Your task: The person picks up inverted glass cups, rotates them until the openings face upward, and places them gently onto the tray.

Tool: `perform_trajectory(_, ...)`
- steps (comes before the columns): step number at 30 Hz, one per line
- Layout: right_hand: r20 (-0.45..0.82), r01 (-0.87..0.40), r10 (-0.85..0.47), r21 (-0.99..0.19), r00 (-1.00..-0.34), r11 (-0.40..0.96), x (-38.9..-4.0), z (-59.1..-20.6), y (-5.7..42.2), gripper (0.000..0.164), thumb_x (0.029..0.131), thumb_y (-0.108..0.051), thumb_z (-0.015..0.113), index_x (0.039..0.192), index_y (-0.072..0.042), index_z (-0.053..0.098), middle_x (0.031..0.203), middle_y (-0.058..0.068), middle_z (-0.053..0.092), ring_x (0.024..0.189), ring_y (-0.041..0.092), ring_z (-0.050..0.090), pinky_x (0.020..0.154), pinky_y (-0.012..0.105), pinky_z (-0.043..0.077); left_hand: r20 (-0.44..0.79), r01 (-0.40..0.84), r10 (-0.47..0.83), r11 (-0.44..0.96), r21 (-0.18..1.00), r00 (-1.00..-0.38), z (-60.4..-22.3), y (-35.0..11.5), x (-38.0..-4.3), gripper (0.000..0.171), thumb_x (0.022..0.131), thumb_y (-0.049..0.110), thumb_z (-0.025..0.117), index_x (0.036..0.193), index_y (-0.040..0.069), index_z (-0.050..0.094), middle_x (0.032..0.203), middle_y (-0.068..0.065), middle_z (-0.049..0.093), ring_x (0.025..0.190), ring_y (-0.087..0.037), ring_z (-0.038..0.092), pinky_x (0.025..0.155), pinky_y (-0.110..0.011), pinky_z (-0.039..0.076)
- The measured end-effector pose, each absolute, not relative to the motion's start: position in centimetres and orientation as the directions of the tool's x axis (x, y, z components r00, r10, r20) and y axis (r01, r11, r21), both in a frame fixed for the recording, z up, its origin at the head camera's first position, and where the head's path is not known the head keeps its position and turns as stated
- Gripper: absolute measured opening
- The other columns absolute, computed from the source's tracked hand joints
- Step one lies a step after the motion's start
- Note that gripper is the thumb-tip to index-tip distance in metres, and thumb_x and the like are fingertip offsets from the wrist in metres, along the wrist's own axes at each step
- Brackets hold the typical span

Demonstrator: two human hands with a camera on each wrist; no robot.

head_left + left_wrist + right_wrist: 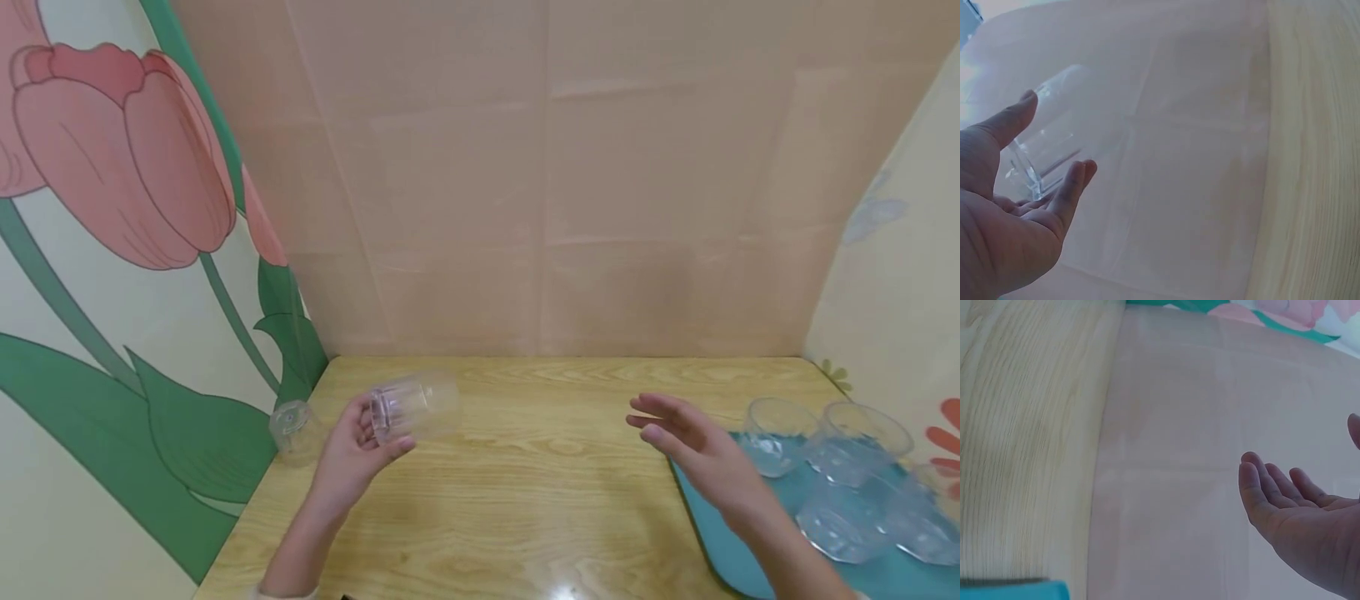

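My left hand [352,454] grips a clear glass [416,407] near its base, above the left half of the wooden table. The glass lies tilted on its side, with its mouth pointing right in the head view. In the left wrist view, thumb and fingers hold the same glass [1054,137] from opposite sides. My right hand [701,450] hovers over the left edge of the blue tray [716,525], its fingers loosely bent and nothing in them. The right wrist view shows that hand [1304,519] with its palm turned up and bare.
Several clear glasses [840,525] stand on the blue tray at the right. One more glass [295,429] sits at the table's left edge, upside down by the flower-printed panel [172,367]. A pink-beige sheet [540,183] backs the wooden table [525,500].
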State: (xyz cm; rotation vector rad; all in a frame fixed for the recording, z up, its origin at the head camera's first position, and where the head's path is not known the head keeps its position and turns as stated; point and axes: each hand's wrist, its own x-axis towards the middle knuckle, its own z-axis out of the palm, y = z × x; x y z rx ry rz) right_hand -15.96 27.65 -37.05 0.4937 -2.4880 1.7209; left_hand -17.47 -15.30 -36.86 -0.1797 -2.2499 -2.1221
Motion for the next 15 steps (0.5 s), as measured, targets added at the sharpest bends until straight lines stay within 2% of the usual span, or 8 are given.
perform_trajectory(8, 0.222, -0.294, -0.274, -0.92, -0.936, 0.259, -15.9, -36.7, 26.0, 0.045, 0.107, -0.015, 0.053, 0.149, -0.004, 0.043, 0.141, 0.001, 0.058, 0.124, 0.006, 0.06, 0.096, 0.015, 0.049, 0.129, 0.126, 0.114, -0.031, 0.991, -0.985, -37.4, -13.9, -17.3, 0.074, 0.081, -0.004, 0.081, 0.144, 0.001, 0.041, 0.138, -0.023, 0.058, 0.118, -0.031, 0.064, 0.093, -0.029, 0.056)
perform_trajectory(15, 0.172, -0.256, -0.302, -0.93, -0.938, 0.265, -16.0, -36.5, 24.3, 0.048, 0.105, -0.02, 0.057, 0.15, -0.009, 0.043, 0.147, 0.011, 0.053, 0.126, 0.006, 0.059, 0.096, 0.016, 0.048, 0.108, 0.099, 0.146, -0.068, 0.993, -0.983, -38.0, -12.7, -16.9, 0.08, 0.079, -0.001, 0.083, 0.146, 0.0, 0.039, 0.137, -0.022, 0.058, 0.118, -0.034, 0.063, 0.094, -0.032, 0.056)
